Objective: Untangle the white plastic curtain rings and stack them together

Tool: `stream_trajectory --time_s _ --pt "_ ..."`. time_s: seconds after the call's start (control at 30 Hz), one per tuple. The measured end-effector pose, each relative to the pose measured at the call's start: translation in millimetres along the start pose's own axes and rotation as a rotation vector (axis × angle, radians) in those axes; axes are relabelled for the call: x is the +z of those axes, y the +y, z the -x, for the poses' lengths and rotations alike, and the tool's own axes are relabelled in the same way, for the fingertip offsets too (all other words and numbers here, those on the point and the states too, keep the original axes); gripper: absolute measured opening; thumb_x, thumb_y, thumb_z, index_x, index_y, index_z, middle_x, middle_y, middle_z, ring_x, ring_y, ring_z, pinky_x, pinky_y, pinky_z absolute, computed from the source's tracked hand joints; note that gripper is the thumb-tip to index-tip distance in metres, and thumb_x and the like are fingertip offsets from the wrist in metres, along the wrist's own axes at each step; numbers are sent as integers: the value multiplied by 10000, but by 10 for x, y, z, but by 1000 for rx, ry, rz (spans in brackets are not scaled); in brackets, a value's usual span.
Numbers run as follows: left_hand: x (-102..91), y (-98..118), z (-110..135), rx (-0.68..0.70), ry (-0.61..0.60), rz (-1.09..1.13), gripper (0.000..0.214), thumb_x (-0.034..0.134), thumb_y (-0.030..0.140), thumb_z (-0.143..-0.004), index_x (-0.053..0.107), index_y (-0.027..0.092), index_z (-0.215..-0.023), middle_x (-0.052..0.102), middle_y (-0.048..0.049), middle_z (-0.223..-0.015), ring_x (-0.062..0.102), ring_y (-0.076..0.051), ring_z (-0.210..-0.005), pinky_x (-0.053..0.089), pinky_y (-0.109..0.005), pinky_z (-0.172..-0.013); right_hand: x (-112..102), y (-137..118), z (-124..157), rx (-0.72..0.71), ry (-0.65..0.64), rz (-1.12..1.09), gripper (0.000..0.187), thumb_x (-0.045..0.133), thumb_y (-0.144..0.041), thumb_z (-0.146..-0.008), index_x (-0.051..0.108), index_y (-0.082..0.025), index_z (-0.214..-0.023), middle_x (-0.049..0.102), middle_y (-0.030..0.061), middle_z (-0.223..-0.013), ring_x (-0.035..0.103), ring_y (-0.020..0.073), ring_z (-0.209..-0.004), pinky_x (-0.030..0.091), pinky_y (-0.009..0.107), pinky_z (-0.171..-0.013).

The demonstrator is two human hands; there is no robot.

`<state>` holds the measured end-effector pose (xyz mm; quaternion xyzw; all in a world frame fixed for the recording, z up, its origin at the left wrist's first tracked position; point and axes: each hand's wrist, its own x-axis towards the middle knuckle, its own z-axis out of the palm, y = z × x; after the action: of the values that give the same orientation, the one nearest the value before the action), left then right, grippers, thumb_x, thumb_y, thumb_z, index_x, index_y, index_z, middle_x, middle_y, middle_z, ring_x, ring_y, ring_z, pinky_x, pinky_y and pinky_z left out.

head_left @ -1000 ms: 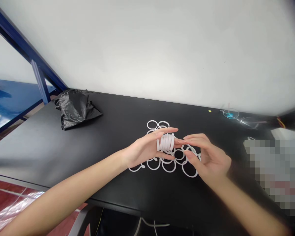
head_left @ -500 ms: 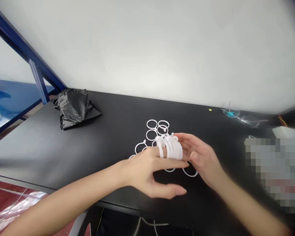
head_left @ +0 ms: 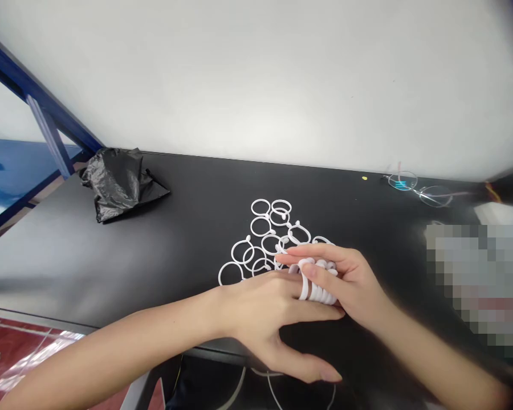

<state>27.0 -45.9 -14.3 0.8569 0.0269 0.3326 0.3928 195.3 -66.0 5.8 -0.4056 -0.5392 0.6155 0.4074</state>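
Observation:
Several white plastic rings (head_left: 260, 239) lie in a loose cluster on the black table (head_left: 154, 250). A stack of white rings (head_left: 318, 285) sits threaded on fingers of my left hand (head_left: 273, 307), whose fingers are stretched out flat and whose thumb hangs below the table edge. My right hand (head_left: 346, 279) closes round that stack from the right, its fingers wrapped over the rings. Both hands hover just in front of the ring cluster.
A crumpled black plastic bag (head_left: 115, 182) rests at the table's back left. A pair of glasses (head_left: 419, 191) lies at the back right near a small yellow dot (head_left: 364, 178). A blurred-out patch (head_left: 479, 279) covers the right side. A white wall rises behind the table.
Both hands moved down and toward me with the ring stack. My right hand has closed over the stack. More of the loose rings on the table are now uncovered.

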Motion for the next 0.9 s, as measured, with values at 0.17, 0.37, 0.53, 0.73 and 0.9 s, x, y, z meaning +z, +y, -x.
stream_trajectory --time_s 0.17,0.37,0.53,0.73,0.9 --pt "-47 58 -10 -159 -21 182 457 666 405 -812 694 36 -1080 719 -196 -995 676 -251 -871 555 -335 -809 38 27 26 -64 64 166 187 636 -275 -914 742 -309 -1064 769 11 -1068 730 197 -1003 608 313 -882" --pt "-95 134 0 -285 99 331 317 633 327 -846 727 121 -1067 752 -145 -1024 709 -253 -954 554 -340 -874 -110 54 -45 -107 53 241 314 541 -394 -957 619 -306 -1249 732 39 -1169 691 226 -1093 592 375 -899" --pt "-151 107 45 -347 402 300 315 525 326 -941 747 127 -1043 756 -125 -1038 714 -246 -988 551 -347 -902 -416 154 -215 -320 297 800 185 616 -335 -905 705 -235 -1033 722 74 -1093 665 257 -1053 529 450 -942" --pt "-175 41 19 -460 571 442 379 505 422 -959 736 144 -1076 737 -116 -1103 683 -259 -1047 517 -393 -966 -420 290 -271 -384 155 1041 177 566 -313 -932 723 -229 -938 686 94 -1132 630 265 -1033 534 473 -884" --pt "-194 -27 -38 -516 709 810 424 488 454 -955 638 161 -1222 697 -129 -1173 612 -286 -1173 480 -450 -1006 -386 267 -245 -364 152 1002 214 650 -380 -880 715 -231 -1018 700 88 -1080 628 267 -976 530 493 -871"
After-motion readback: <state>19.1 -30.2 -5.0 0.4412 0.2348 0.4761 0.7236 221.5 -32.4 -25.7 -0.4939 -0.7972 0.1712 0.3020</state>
